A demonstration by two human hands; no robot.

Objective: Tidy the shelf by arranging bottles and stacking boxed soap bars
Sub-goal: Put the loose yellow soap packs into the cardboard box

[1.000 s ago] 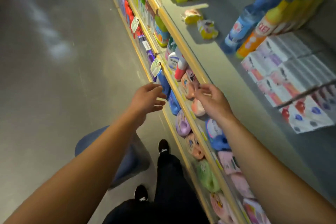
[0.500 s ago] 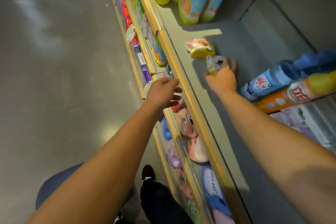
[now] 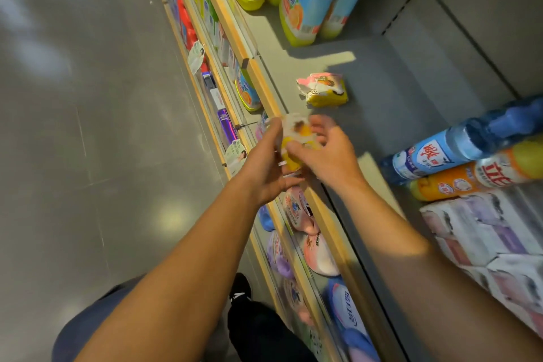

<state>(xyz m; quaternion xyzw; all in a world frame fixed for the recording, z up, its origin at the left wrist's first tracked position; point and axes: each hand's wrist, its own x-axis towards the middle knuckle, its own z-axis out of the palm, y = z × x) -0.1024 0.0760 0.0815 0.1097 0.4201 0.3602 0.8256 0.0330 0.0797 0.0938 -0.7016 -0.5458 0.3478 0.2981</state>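
A small yellow-and-white soap packet (image 3: 296, 141) is held between both hands above the shelf's wooden front edge (image 3: 266, 88); it is blurred. My left hand (image 3: 264, 167) grips its left side, thumb up along it. My right hand (image 3: 332, 156) holds its right side with curled fingers. A second, crumpled yellow-and-pink soap packet (image 3: 323, 91) lies on the grey shelf further back. A blue bottle (image 3: 458, 144) and an orange bottle (image 3: 476, 179) lie on their sides at the right. Boxed soap bars (image 3: 484, 232) are stacked beside them.
Tall yellow-and-blue detergent bottles (image 3: 308, 0) stand at the back of the shelf. Lower shelves hold round pink, purple and blue packs (image 3: 317, 250). The grey floor (image 3: 88, 156) is at the left, with my dark shoes (image 3: 241, 288) below.
My right hand lifted the soap packet off the shelf and brought it toward the front edge. My left hand rose to meet it and took hold of the other side.
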